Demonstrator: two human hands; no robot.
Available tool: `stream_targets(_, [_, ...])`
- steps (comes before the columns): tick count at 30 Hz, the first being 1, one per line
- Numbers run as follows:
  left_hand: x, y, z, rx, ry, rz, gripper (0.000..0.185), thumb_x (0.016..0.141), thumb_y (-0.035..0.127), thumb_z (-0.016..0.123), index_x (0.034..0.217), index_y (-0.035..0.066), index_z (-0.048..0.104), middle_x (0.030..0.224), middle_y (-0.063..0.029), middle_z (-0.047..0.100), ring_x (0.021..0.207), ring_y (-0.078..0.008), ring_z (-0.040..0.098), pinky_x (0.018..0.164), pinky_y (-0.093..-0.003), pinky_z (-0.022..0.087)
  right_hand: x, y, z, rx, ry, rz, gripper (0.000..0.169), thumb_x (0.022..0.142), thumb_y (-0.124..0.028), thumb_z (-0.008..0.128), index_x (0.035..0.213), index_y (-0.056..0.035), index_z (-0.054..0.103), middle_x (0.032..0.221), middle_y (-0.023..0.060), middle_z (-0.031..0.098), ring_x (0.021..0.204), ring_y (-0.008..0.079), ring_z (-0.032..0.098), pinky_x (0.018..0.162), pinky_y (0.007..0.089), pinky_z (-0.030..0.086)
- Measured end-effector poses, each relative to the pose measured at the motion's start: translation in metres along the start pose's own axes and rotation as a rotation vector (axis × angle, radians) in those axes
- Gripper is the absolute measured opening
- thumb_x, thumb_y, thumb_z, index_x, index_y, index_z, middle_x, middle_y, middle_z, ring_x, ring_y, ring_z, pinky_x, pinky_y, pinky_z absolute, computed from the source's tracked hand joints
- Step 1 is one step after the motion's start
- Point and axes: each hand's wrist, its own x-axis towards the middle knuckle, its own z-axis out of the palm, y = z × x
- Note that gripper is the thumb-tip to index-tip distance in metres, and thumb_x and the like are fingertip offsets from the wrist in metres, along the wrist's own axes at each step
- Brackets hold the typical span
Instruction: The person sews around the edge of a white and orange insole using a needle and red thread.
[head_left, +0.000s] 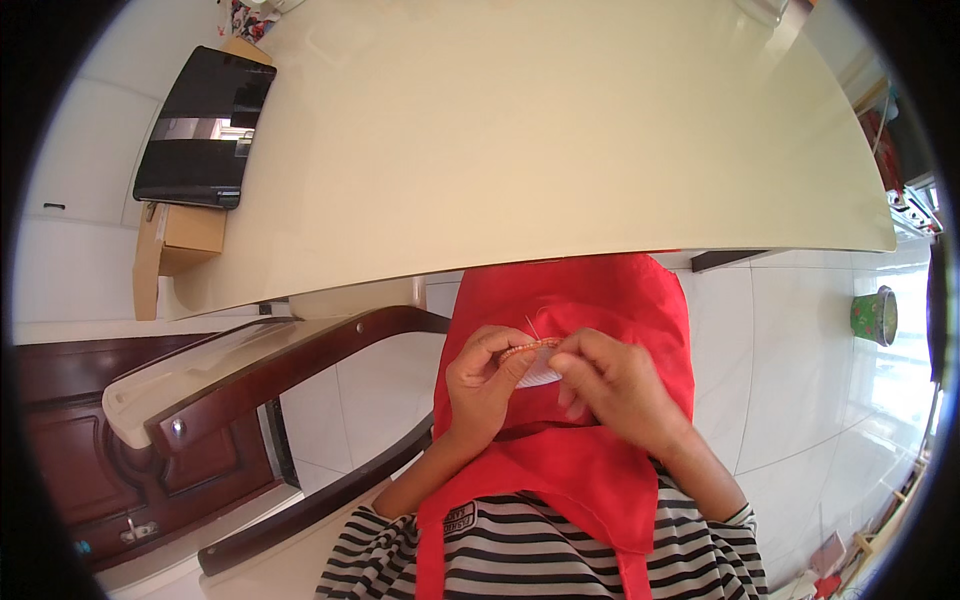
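Above my lap, my left hand pinches a small white ribbed piece between thumb and fingers. An orange-stitched edge runs along its top, curving between the two hands. My right hand has its thumb and forefinger closed at the right end of that edge; the fingers hide the exact grip. A thin needle-like length sticks up above the edge, with what looks like fine thread near its tip. Behind the piece spreads a red apron, worn over a striped top.
A cream table stands just beyond my hands. On its left lie a glossy black flat case and a cardboard box. A wooden-armed chair is at my left. A green bin stands on the tiled floor at right.
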Motion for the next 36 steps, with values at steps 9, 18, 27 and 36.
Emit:
stream_targets(9, [0.006,0.009,0.003,-0.170,-0.245,-0.098,0.008,0.078,0.004,0.058,0.084,-0.001,0.057,0.082,-0.0043,0.053,0.075,-0.0100,0.049,0.068,-0.0216,0.039,0.009,0.026,-0.024,0.275,-0.102,-0.069,0.018,0.086,-0.017,0.051,0.084,-0.0005,0.056,0.078,0.0014,0.054,0.070,0.0072,0.048,0.063,0.0206,0.039])
stream_targets(18, [0.007,0.011,0.003,-0.065,-0.340,-0.070,0.006,0.078,0.003,0.058,0.082,-0.001,0.056,0.080,-0.0048,0.052,0.072,-0.0101,0.047,0.065,-0.0210,0.038,0.016,0.041,-0.017,0.672,-0.208,0.054,0.006,0.080,-0.007,0.051,0.075,-0.0029,0.053,0.067,-0.0006,0.049,0.057,0.0060,0.042,0.051,0.0182,0.033])
stream_targets(27, [0.001,0.027,0.004,-0.185,-0.407,-0.239,0.009,0.080,0.008,0.057,0.082,-0.001,0.057,0.078,-0.0027,0.055,0.070,-0.0080,0.049,0.064,-0.0204,0.039,0.049,0.088,-0.080,1.029,0.613,-0.033,0.008,0.083,-0.008,0.044,0.076,-0.0054,0.048,0.075,0.0020,0.051,0.058,0.0059,0.044,0.039,0.0187,0.027])
stream_targets(36, [0.004,0.013,0.004,-0.328,-0.267,-0.543,0.012,0.081,0.010,0.057,0.084,-0.001,0.059,0.078,-0.0022,0.059,0.072,-0.0063,0.052,0.065,-0.0202,0.042,-0.040,0.192,-0.221,1.161,1.168,-0.254,0.018,0.084,0.000,0.030,0.069,-0.0010,0.040,0.064,0.0045,0.040,0.058,0.0131,0.041,0.058,0.0217,0.046])
